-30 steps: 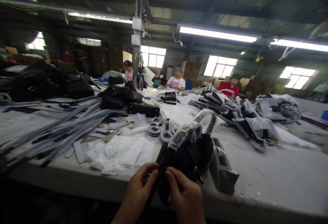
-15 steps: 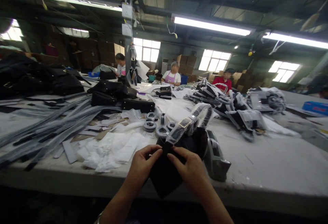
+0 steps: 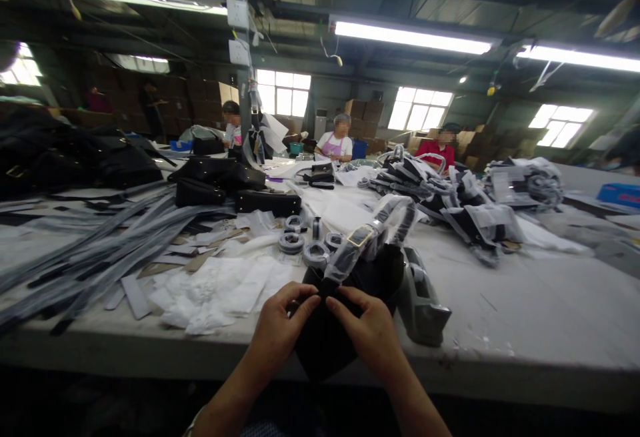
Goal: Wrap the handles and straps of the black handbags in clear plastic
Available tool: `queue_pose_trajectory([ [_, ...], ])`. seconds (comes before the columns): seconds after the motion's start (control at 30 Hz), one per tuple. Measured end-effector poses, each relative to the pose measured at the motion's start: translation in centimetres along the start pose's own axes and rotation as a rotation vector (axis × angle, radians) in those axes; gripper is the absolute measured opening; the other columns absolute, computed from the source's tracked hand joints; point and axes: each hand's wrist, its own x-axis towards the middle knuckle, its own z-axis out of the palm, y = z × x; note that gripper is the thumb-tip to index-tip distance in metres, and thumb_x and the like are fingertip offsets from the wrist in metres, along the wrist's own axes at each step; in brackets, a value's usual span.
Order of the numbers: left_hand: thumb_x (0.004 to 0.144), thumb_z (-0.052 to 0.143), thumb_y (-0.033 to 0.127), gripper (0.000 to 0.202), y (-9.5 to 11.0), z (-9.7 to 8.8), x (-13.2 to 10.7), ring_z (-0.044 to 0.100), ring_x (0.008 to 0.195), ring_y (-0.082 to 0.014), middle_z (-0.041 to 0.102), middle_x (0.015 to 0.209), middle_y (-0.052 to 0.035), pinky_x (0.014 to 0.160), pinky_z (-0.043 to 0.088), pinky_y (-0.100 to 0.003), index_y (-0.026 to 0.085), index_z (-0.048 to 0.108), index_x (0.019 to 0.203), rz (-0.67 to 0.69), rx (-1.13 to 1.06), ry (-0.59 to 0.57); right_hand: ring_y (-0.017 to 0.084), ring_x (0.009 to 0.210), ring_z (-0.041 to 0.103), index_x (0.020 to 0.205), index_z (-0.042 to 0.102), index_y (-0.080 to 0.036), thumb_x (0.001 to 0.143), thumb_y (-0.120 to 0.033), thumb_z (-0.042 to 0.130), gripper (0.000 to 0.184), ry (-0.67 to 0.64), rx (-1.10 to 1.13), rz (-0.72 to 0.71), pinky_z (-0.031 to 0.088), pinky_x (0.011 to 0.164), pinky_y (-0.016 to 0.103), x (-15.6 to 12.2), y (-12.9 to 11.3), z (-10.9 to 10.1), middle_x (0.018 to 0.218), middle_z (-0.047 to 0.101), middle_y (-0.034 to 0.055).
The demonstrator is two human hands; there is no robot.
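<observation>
you're pinching the black bag point(image 3: 373, 275) at its top edge, left grip point(image 3: 283, 323) and right grip point(image 3: 369, 331) both clamping on it, bag sitting at the near edge of the counter point(image 3: 525, 317), grey tape dispenser point(image 3: 423, 300) sitting just beside it

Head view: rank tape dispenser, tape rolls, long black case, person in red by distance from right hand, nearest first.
From the right hand, gripping the black bag:
1. Tape dispenser, just right.
2. Tape rolls, beyond, left of centre.
3. Long black case, farther back left.
4. Person in red, far end.
</observation>
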Motion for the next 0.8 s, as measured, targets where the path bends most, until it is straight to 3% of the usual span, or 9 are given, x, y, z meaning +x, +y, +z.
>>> queue_pose_trajectory([
  [0.23, 0.086, 0.065, 0.032, 0.017, 0.4, -1.2, 0.0, 0.068, 0.086, -0.0191, 0.072, 0.096, -0.0029, 0.075, 0.053, -0.025, 0.022, 0.074, 0.097, 0.035, 0.005, -0.098, 0.030, 0.100, 0.070, 0.100, 0.077, -0.018, 0.079, -0.036, 0.070, 0.029, -0.021, 0.024, 0.017, 0.054, 0.093, 0.040, 0.1, 0.1, -0.1, 0.101, 0.077, 0.0086],
  [0.53, 0.084, 0.067, 0.032, 0.016, 0.4, 0.0, 0.4, 0.067, 0.086, -0.0201, 0.071, 0.092, -0.0044, 0.069, 0.054, -0.024, 0.020, 0.075, 0.091, 0.039, -0.070, -0.009, 0.030, 0.102, 0.070, 0.104, 0.075, -0.014, 0.080, -0.037, 0.067, 0.034, 0.002, -0.110, -0.063, 0.054, 0.092, 0.040, 0.0, 0.1, -0.1, 0.105, 0.076, 0.0124],
  [0.8, 0.083, 0.067, 0.032, 0.019, 0.2, -0.4, 0.2, 0.065, 0.095, -0.0222, 0.067, 0.102, -0.0070, 0.069, 0.055, -0.024, 0.020, 0.077, 0.092, 0.009, -0.162, -0.015, 0.030, 0.093, 0.072, 0.100, 0.076, -0.016, 0.077, -0.038, 0.067, 0.033, 0.012, -0.110, -0.005, 0.055, 0.087, 0.039, 0.0, -0.5, 0.4, 0.098, 0.077, 0.0101],
])
